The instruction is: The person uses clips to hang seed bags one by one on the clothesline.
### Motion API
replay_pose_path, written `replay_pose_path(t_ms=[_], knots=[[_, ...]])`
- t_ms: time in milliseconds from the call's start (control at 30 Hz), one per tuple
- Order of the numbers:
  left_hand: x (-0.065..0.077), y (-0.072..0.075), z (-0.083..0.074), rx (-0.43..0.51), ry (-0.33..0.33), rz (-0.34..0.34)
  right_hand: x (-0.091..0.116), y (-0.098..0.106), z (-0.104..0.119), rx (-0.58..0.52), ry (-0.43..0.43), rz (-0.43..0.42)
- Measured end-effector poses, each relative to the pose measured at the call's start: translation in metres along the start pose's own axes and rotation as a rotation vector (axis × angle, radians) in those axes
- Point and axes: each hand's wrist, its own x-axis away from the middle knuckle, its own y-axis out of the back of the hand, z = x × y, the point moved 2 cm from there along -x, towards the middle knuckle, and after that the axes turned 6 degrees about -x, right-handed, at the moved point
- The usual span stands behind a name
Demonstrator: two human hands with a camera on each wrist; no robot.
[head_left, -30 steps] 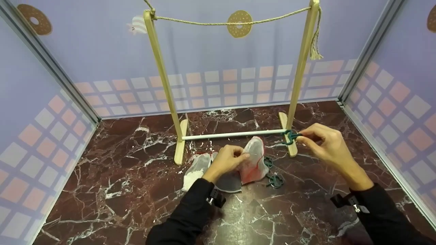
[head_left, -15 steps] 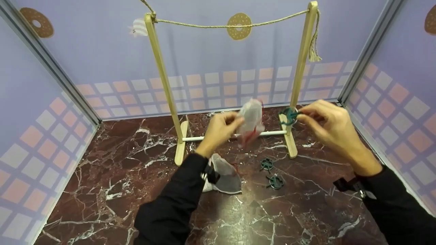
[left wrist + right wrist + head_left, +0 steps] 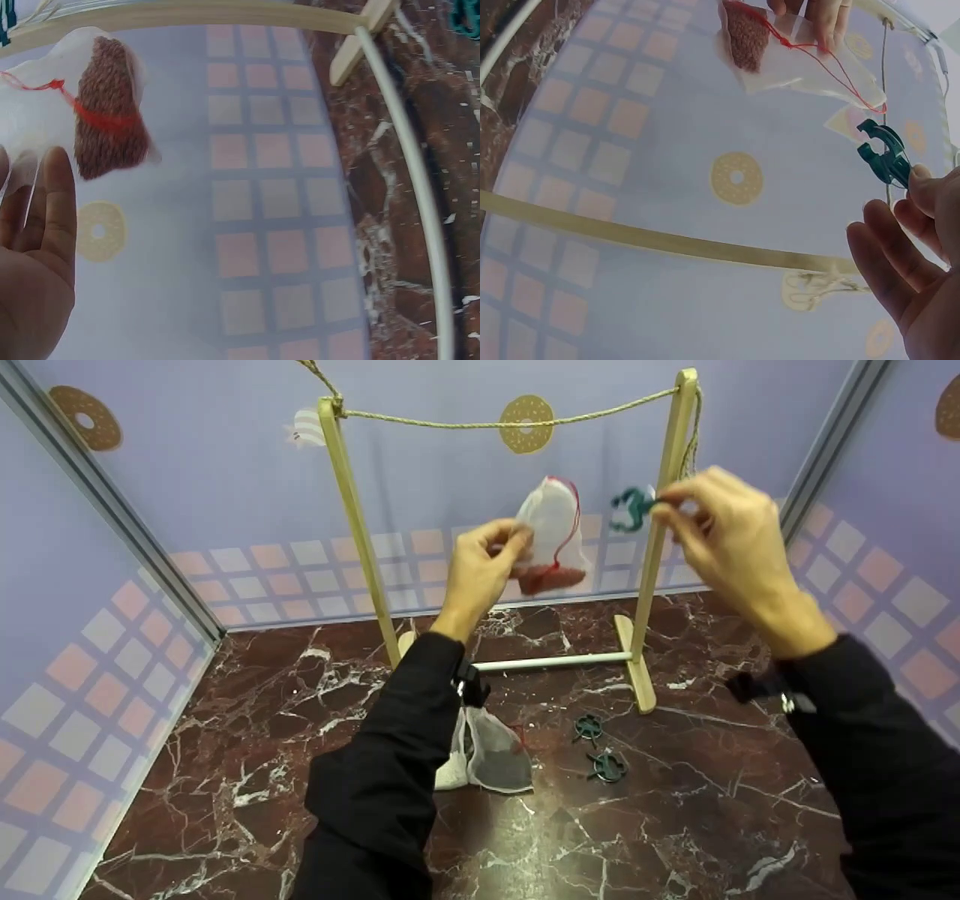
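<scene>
My left hand (image 3: 484, 574) pinches the side of a white mesh drawstring bag (image 3: 551, 514), raised off the table. Reddish-brown grains fill its lower end, and a red cord hangs down its front; the left wrist view shows the grains (image 3: 109, 112) closely. Level with the bag, on the right, my right hand (image 3: 739, 536) pinches a dark green clip (image 3: 632, 510) between thumb and finger. In the right wrist view the clip's jaws stand apart with nothing between them. Bag and clip do not touch. Both are below the rope (image 3: 465, 425).
The rope spans two wooden posts (image 3: 351, 502) joined low down by a white bar (image 3: 555, 661). Two more green clips (image 3: 589, 727) lie on the marbled table. Left of them lie a mesh bag with dark contents (image 3: 499, 757) and one with white contents (image 3: 451, 771), partly behind my sleeve.
My left hand has lifted the bag with reddish-brown grains from the table up toward the rope. The right hand has risen too, carrying the green clip.
</scene>
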Motion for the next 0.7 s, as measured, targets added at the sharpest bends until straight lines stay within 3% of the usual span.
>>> replay_pose_path(t_ms=[133, 300, 433, 567, 700], knots=[[-0.007, 0.0, -0.02, 0.025, -0.017, -0.036, -0.026, 0.008, 0.003, 0.084, 0.031, -0.042], [-0.006, 0.0, -0.048, -0.002, -0.077, -0.069, -0.054, 0.017, 0.006, 0.143, -0.004, -0.11], [-0.006, -0.001, -0.059, -0.073, -0.16, -0.17, -0.07, 0.02, 0.005, 0.189, 0.014, -0.159], [-0.023, 0.001, -0.042, -0.179, -0.273, -0.277, -0.08, 0.02, 0.003, 0.272, 0.093, -0.164], [-0.033, -0.003, -0.019, -0.244, -0.274, -0.297, -0.08, 0.018, -0.002, 0.309, 0.098, -0.119]])
